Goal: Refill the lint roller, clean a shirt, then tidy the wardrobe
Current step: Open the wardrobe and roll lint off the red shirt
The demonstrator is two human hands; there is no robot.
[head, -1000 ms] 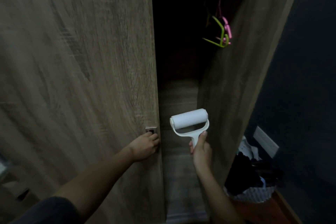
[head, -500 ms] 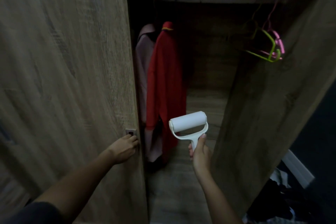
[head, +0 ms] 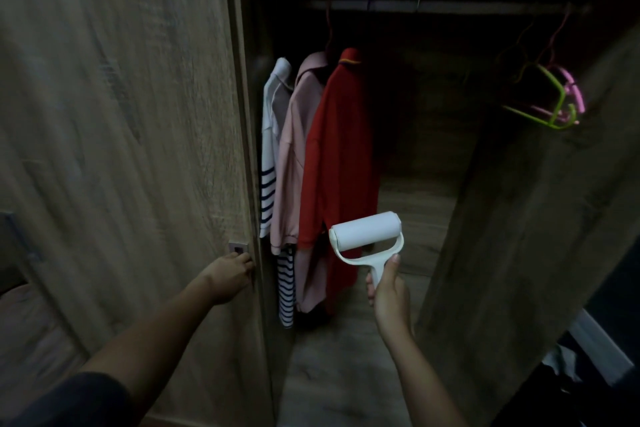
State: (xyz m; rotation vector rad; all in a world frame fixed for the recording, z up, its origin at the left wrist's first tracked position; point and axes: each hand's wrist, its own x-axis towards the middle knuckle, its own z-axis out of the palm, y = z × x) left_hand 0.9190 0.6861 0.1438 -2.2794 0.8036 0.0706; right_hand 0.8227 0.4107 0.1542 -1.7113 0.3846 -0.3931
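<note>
Curling round the white handle, the grip of the right hand (head: 389, 291) holds the lint roller (head: 365, 232) upright before the open wardrobe. Its roll looks clean and white, so the refill seems done. The grip of the left hand (head: 228, 276) is hooked on the edge of the left door (head: 121, 149), just under the small metal handle (head: 238, 247). Inside, a red shirt (head: 341, 156), a pink shirt (head: 294, 156) and a striped shirt (head: 272, 135) hang side by side on the rail (head: 450, 6). Empty hangers (head: 550, 104) hang well apart to the right. The roller is near the red shirt but not on it, so cleaning and tidying both appear left to do.
</note>
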